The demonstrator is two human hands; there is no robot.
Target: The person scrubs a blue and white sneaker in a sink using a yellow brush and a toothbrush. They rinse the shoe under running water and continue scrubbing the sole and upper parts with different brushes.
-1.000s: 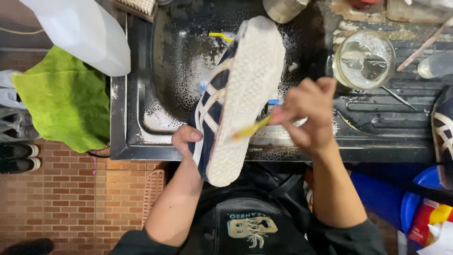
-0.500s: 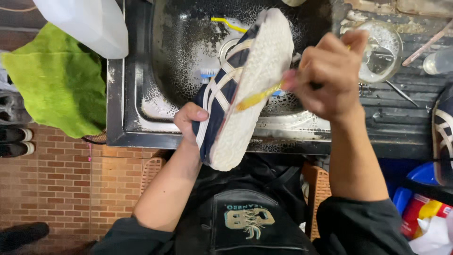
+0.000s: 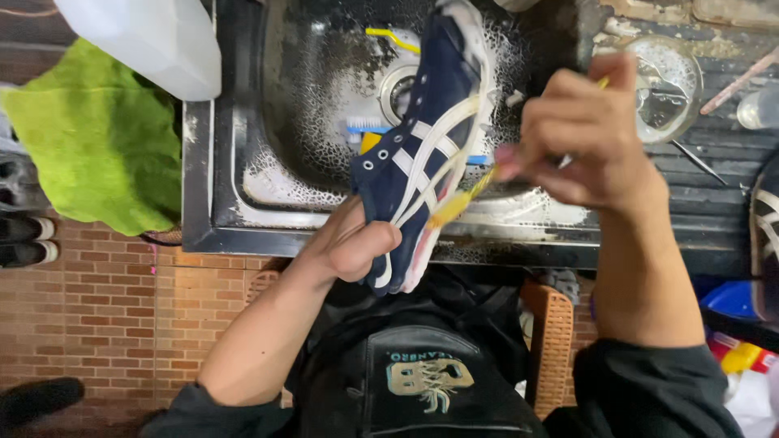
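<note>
Looking down from the head view, the left hand (image 3: 353, 243) is clenched around the heel end of a navy shoe (image 3: 422, 154) with white stripes, holding it tilted up over the sink (image 3: 243, 174), its toe pointing away from the person. The right hand (image 3: 580, 134) is closed on a yellow brush (image 3: 458, 199), whose bristle end lies against the shoe's side near the sole edge. Foam speckles the sink's dark basin; a second yellow brush (image 3: 393, 36) lies near the drain, and a blue one (image 3: 369, 126) sits just behind the shoe. A green cloth (image 3: 97, 142) lies left of the sink, with a white jug (image 3: 150, 36) above it. A glass lid (image 3: 669, 77) rests on the drainboard to the right, and another shoe (image 3: 763, 235) shows at the right edge.

The shoe is probably light, with a soft fabric upper that gives under pressure and a stiffer sole. Wet and soapy, it is likely slippery, so the firm heel and sole rim look the surest places to grip.
</note>
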